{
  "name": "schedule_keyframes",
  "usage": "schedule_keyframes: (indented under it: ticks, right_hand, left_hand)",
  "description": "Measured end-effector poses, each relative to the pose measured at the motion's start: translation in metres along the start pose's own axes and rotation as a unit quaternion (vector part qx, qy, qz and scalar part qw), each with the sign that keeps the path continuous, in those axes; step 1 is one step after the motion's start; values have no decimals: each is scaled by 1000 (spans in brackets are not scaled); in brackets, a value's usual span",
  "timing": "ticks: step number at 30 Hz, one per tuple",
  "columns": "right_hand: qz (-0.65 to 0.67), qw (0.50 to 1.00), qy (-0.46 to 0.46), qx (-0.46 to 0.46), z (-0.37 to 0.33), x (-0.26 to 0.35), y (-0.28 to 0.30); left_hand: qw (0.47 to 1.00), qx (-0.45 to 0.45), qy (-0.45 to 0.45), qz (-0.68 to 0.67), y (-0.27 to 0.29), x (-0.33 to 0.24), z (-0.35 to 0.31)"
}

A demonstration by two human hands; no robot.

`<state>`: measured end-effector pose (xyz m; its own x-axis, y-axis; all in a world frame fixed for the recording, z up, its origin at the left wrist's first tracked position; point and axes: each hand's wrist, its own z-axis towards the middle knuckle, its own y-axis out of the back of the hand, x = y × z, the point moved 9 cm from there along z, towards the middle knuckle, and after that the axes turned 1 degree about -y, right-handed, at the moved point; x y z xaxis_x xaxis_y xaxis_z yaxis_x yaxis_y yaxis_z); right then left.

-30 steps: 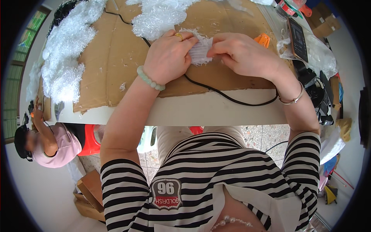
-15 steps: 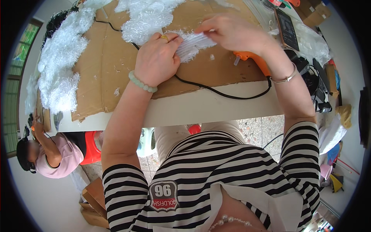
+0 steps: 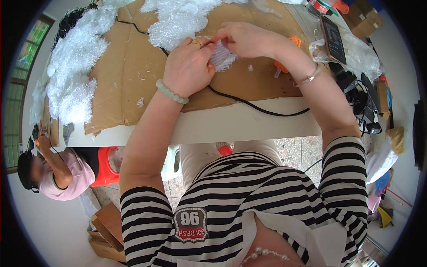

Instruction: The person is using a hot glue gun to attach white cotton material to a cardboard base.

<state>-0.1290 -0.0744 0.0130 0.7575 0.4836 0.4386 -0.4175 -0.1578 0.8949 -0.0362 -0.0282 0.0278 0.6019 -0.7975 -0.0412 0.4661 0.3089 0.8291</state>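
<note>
My left hand (image 3: 189,66), with a ring and a pale beaded bracelet, presses down on a small white fringed piece with ribbed strips (image 3: 223,57). Its fingers are bent over the piece's left side. From the right, my right hand (image 3: 244,39) reaches in with thumb and fingers pinched at the upper edge of the same piece, close to the left fingertips. What exactly lies between the fingertips is hidden. An orange glue gun (image 3: 280,67) with a clear nozzle rests on the cardboard, partly covered by my right forearm.
Fluffy white fringe lies in heaps (image 3: 75,66) on the cardboard sheet (image 3: 147,98). A black cord (image 3: 253,107) runs across the table's front edge (image 3: 240,124). A phone (image 3: 332,40) and plastic bags (image 3: 362,58) are at right. Another person (image 3: 66,173) sits at left.
My right hand has moved left toward my left hand and now pinches beside it, covering more of the fringed piece. My right forearm now crosses over the glue gun.
</note>
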Motion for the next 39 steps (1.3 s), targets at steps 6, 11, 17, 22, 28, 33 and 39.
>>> schedule_keyframes:
  ticks: [6,11,17,22,28,33,39]
  right_hand:
    - [-206,971,-9,-120,-19,-9,44]
    - [-124,992,-11,-22,-57,25,44]
    - [-185,982,45,-15,-70,25,10]
    - [-78,987,122,-73,-100,81,34]
    - [53,980,187,45,-141,130,-15]
    - [98,968,229,-27,-155,146,-34]
    - [109,954,277,41,-167,166,-29]
  left_hand:
    - [1000,-22,3,4,1,3,-2]
    - [1000,-19,7,-22,6,6,-2]
    - [996,-14,61,-55,9,7,3]
    - [991,-23,70,-109,6,24,-4]
    - [982,-98,76,-141,29,27,-1]
    - [974,-101,17,-203,31,2,3]
    - [979,10,-36,-201,7,-17,-2]
